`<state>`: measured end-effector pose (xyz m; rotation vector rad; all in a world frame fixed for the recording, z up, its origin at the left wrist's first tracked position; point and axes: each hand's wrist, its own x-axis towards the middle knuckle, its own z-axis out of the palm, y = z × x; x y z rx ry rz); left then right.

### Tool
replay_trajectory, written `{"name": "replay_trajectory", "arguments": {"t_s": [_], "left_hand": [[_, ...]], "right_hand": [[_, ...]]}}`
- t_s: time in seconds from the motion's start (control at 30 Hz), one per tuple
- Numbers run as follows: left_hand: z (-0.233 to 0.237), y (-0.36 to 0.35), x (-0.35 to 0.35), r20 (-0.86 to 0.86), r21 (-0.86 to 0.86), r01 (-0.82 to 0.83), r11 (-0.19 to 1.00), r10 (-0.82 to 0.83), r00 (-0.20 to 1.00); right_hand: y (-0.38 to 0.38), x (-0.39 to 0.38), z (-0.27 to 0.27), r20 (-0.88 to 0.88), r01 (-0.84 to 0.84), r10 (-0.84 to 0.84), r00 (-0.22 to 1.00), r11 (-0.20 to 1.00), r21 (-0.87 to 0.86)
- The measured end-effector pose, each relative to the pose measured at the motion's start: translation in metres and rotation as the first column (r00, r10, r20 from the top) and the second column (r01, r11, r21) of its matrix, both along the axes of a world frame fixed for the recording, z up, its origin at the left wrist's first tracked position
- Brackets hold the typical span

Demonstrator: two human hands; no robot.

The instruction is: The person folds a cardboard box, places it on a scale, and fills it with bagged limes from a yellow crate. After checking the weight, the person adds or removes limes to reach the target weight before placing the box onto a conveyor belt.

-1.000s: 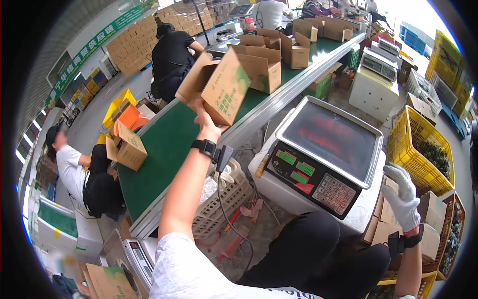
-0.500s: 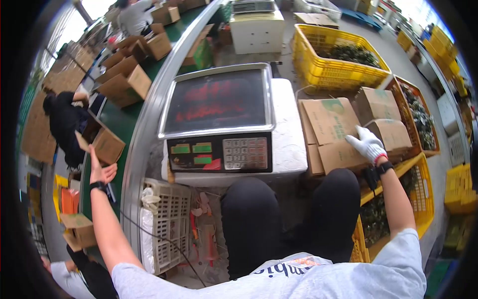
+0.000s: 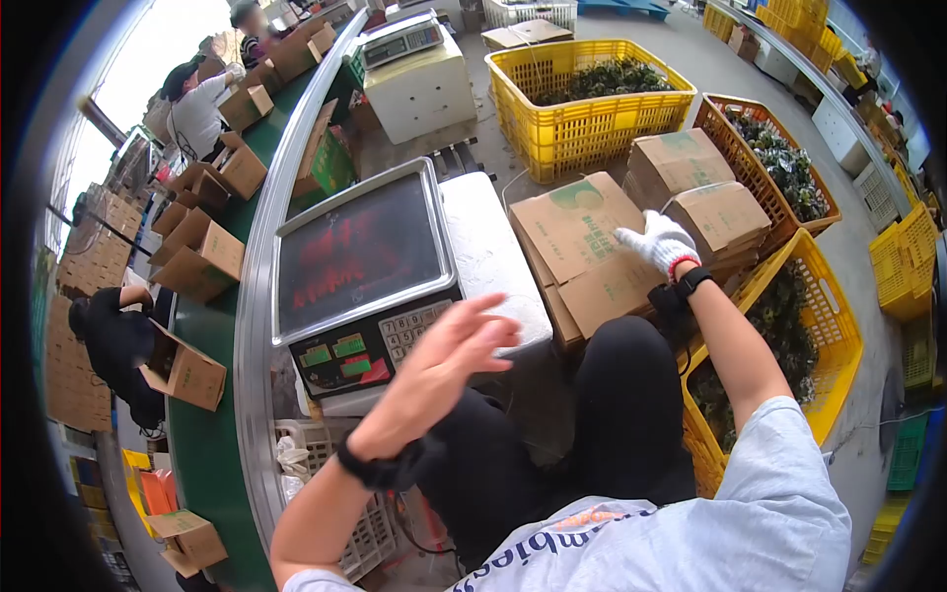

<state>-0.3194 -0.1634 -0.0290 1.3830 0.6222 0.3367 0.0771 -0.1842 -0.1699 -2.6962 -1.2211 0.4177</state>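
Right hand (image 3: 659, 242), gloved, fingers spread, lies flat on top box (image 3: 577, 232) of a stack just right of scale (image 3: 355, 257). Left hand (image 3: 449, 355) bare, wide open, empty, mid-air in front of scale w/ keypad.

A flattened carton (image 3: 577, 237) is being touched by the gloved right hand (image 3: 659, 244), while the bare left hand (image 3: 456, 347) is being held open, fingers (image 3: 488, 308) spread, in front of the weighing scale (image 3: 355, 259).

Long green conveyor belt (image 3: 202, 395) at left, carrying open brown cardboard boxes (image 3: 202, 259). Yellow slatted plastic crate (image 3: 592, 138) of dark green produce beyond, brown slatted crate (image 3: 730, 99) just beside. White lattice plastic basket (image 3: 306, 434) below belt edge. Grey weighing scale (image 3: 400, 39) atop cream cabinet (image 3: 419, 94), far end.
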Motion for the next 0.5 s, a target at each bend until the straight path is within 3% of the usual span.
{"name": "replay_trajectory", "arguments": {"t_s": [0.03, 0.1, 0.17, 0.23, 0.27, 0.33, 0.37, 0.43, 0.47, 0.5], "left_hand": [[-0.019, 0.005, 0.031, 0.009, -0.132, 0.105, 0.986, -0.104, 0.994], [-0.059, 0.021, 0.098, -0.104, -0.23, 0.066, 0.971, -0.092, 0.99], [-0.095, 0.042, 0.144, -0.186, -0.317, 0.086, 0.945, -0.151, 0.971], [-0.135, 0.053, 0.182, -0.308, -0.362, -0.081, 0.929, -0.037, 0.951], [-0.156, 0.061, 0.192, -0.263, -0.387, -0.032, 0.922, -0.077, 0.962], [-0.12, 0.045, 0.197, -0.439, -0.382, -0.177, 0.907, -0.009, 0.898], [-0.132, 0.048, 0.194, -0.425, -0.332, -0.154, 0.931, -0.001, 0.905], [-0.145, 0.055, 0.185, -0.38, -0.392, -0.195, 0.899, 0.035, 0.924], [-0.143, 0.056, 0.178, -0.356, -0.387, -0.188, 0.903, 0.042, 0.934], [-0.128, 0.054, 0.171, -0.333, -0.386, -0.181, 0.905, 0.047, 0.942]], "right_hand": [[0.0, 0.004, -0.01, -0.003, 0.022, -0.022, 1.0, 0.999, 0.045], [-0.001, 0.006, -0.01, -0.067, 0.092, -0.09, 0.994, 0.995, 0.033], [-0.003, 0.012, -0.009, -0.105, 0.053, -0.051, 0.993, 0.998, 0.021], [-0.005, 0.012, -0.003, -0.106, 0.034, -0.031, 0.994, 0.999, 0.02], [-0.002, 0.012, 0.01, -0.101, 0.008, -0.003, 0.995, 0.999, 0.049], [-0.007, 0.005, 0.019, -0.032, -0.033, 0.038, 0.999, 0.99, 0.141], [-0.014, -0.002, 0.015, 0.031, -0.049, 0.043, 0.999, 0.978, 0.201], [-0.02, -0.006, 0.046, -0.145, -0.024, 0.084, 0.986, 0.926, 0.377], [-0.023, -0.015, 0.072, -0.23, 0.047, 0.037, 0.973, 0.935, 0.351], [-0.023, -0.011, 0.074, -0.116, -0.073, 0.155, 0.981, 0.851, 0.519]]}}
